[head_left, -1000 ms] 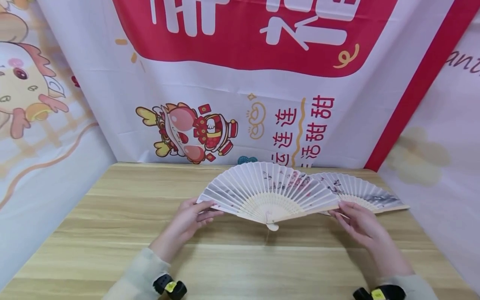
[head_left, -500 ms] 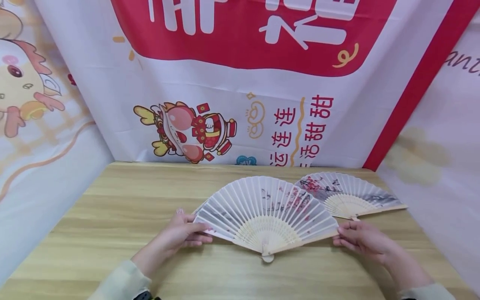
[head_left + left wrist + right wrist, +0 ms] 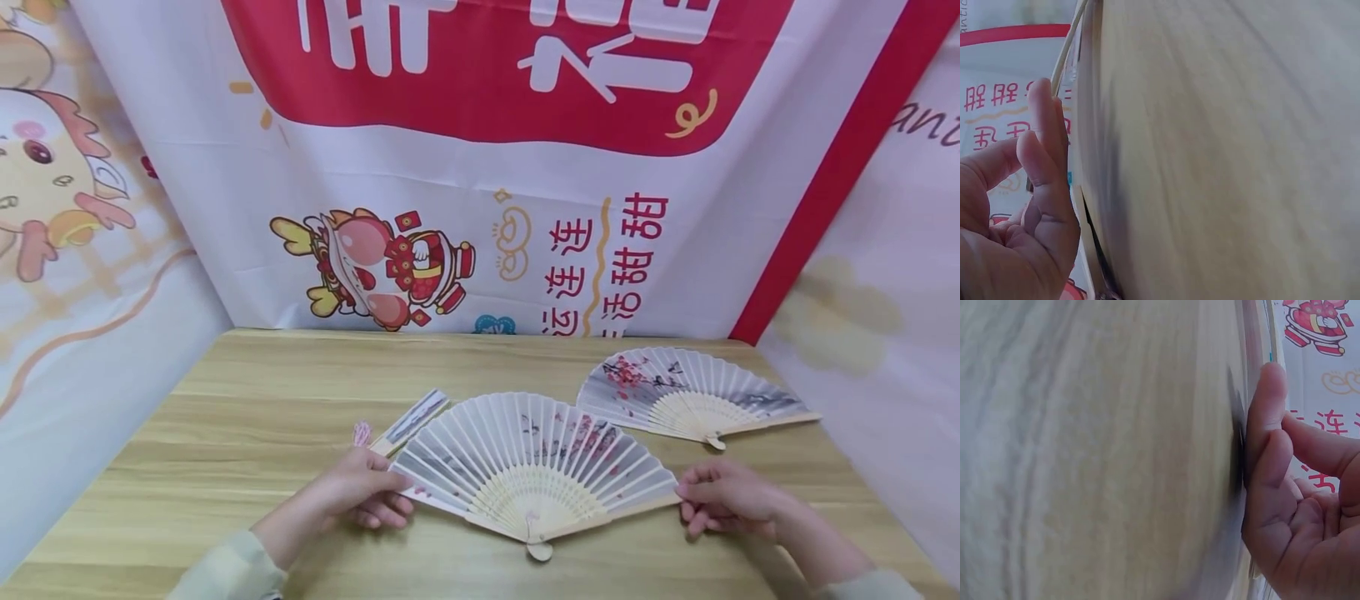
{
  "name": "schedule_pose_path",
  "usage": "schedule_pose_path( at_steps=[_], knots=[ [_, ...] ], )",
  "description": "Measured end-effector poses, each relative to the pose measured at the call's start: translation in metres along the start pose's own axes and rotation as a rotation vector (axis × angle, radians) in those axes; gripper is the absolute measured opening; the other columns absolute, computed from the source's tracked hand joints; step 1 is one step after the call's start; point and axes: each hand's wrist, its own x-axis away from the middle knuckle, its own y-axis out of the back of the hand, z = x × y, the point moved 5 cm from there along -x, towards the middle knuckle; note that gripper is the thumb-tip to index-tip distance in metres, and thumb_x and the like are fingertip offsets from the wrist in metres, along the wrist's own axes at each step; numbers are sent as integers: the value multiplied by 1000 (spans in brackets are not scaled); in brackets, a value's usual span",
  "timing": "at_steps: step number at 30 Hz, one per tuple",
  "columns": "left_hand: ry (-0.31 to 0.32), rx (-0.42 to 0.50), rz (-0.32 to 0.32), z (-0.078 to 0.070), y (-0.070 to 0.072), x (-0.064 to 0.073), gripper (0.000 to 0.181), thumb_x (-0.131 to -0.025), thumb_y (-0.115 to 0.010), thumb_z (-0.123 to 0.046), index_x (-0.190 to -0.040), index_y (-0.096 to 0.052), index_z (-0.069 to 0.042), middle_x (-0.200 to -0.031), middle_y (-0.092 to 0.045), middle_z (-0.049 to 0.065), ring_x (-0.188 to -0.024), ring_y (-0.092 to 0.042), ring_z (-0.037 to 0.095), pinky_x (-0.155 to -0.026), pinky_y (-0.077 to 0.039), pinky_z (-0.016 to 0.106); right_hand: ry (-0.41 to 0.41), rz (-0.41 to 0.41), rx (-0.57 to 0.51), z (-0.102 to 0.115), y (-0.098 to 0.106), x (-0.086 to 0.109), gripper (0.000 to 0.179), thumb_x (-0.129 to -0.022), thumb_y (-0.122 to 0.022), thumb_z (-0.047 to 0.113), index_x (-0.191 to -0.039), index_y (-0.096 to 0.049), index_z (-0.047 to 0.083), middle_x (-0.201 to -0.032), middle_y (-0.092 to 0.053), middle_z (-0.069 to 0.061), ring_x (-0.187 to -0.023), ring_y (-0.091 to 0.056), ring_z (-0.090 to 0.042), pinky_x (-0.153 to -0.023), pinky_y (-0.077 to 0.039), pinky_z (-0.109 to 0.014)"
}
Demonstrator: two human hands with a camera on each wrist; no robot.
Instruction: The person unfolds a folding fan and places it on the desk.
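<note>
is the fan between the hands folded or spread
Spread: the fan forms a wide arc, ribs splayed, left hand and right hand pinching its ends.

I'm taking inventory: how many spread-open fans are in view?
2: the front fan, held by the left hand and right hand; and the rear fan, toward the far right of the table.
</note>
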Motion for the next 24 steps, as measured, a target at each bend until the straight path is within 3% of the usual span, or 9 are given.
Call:
schedule_pose_path(
  at_steps=[7,16,24],
  knots=[
    [21,-57,9,6,5,8,24,-94,-64,-20,-99,-64,4,-79,-76,9,-60,-72,10,-45,-48,12,-40,-48,86,2,-1,2,13,-99,-55,15,-100,-58,2,-80,-69,-2,-68,-72,-10,-57,-51,-14],
    [-6,-221,-34,5,8,10,19,-93,-64,-19,-89,-65,0,-73,-75,10,-53,-69,10,-38,-38,12,-55,-98,177,4,0,4,16,-99,-55,16,-96,-61,2,-74,-69,-1,-62,-70,-9,-48,-42,-12],
    [-59,-296,-21,-4,13,15,19,-95,-61,-17,-92,-66,1,-70,-72,7,-51,-67,10,-40,-36,13,-53,-184,307,13,7,8,33,-102,-50,17,-107,-59,-14,-74,-66,-1,-60,-67,-9,-49,-44,-15]
  ],
)
